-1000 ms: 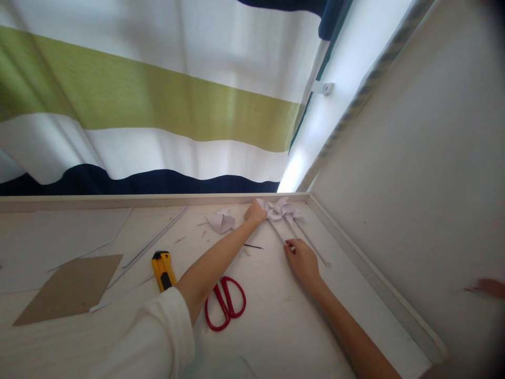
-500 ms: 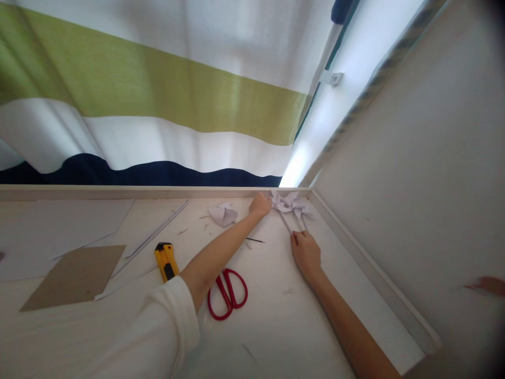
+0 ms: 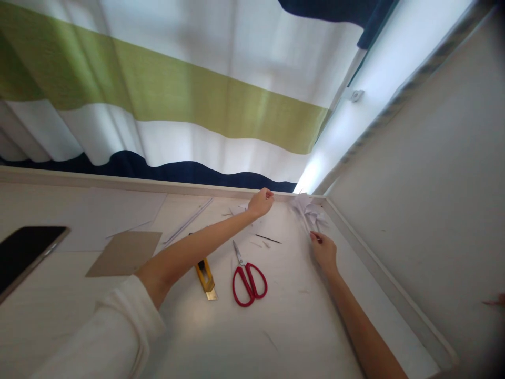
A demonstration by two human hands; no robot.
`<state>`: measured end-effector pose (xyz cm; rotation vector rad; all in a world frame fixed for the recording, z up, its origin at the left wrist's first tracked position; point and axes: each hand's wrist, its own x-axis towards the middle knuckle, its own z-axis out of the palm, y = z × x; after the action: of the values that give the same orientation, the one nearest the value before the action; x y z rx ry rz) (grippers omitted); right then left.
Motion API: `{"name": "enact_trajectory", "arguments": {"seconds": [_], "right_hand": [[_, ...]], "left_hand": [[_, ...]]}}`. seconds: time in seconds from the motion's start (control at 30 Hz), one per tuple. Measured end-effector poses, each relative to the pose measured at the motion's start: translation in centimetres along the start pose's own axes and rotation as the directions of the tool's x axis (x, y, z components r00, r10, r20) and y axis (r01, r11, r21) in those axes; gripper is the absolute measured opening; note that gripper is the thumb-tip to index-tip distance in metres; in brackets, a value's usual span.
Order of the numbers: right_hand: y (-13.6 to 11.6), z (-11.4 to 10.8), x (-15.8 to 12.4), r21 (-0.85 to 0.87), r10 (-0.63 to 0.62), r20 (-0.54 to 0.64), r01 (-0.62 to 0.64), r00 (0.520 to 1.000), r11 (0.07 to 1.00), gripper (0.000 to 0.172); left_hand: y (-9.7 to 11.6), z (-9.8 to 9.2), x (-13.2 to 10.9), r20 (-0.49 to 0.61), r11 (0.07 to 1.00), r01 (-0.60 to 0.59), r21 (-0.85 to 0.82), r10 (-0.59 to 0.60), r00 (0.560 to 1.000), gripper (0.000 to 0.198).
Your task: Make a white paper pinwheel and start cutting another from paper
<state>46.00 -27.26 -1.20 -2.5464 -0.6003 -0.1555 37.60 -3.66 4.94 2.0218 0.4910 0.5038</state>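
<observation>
A cluster of white paper pinwheels (image 3: 309,211) lies in the far right corner of the white table (image 3: 300,326), their thin sticks pointing toward me. My right hand (image 3: 324,250) rests on the table just below them, its fingertips pinched on the near end of a stick. My left hand (image 3: 261,202) hovers by the table's back rim (image 3: 189,187), left of the pinwheels and apart from them. Its fingers are curled; what they hold, if anything, is hidden. A folded white paper piece (image 3: 238,210) peeks out beside the left wrist.
Red scissors (image 3: 249,282) and a yellow utility knife (image 3: 205,275) lie mid-table. A brown cardboard sheet (image 3: 124,253), white paper (image 3: 118,210), thin strips (image 3: 188,221) and a dark phone (image 3: 27,252) lie to the left. A striped curtain (image 3: 177,105) hangs behind, a wall (image 3: 434,184) stands right.
My left hand has let go of the pinwheels and drawn back to the left. My right hand stays on the sticks. The view has swung left, bringing the phone into view.
</observation>
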Motion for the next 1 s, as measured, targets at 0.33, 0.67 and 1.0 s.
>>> {"name": "enact_trajectory", "arguments": {"seconds": [0.33, 0.67, 1.0], "right_hand": [[-0.1, 1.3, 0.8, 0.267, 0.045, 0.072, -0.062, 0.996, 0.962, 0.03], [-0.1, 0.5, -0.8, 0.285, 0.038, 0.193, -0.093, 0.981, 0.954, 0.029], [-0.2, 0.6, -0.9, 0.189, 0.132, 0.238, -0.179, 0.962, 0.966, 0.029]], "left_hand": [[-0.8, -6.3, -3.9, -0.014, 0.977, -0.102, -0.188, 0.101, 0.995, 0.027], [-0.2, -11.2, -7.8, -0.111, 0.949, -0.17, -0.266, 0.146, 0.983, 0.013], [-2.0, -12.1, -9.3, -0.115, 0.956, -0.165, -0.243, 0.14, 0.983, 0.014]]}}
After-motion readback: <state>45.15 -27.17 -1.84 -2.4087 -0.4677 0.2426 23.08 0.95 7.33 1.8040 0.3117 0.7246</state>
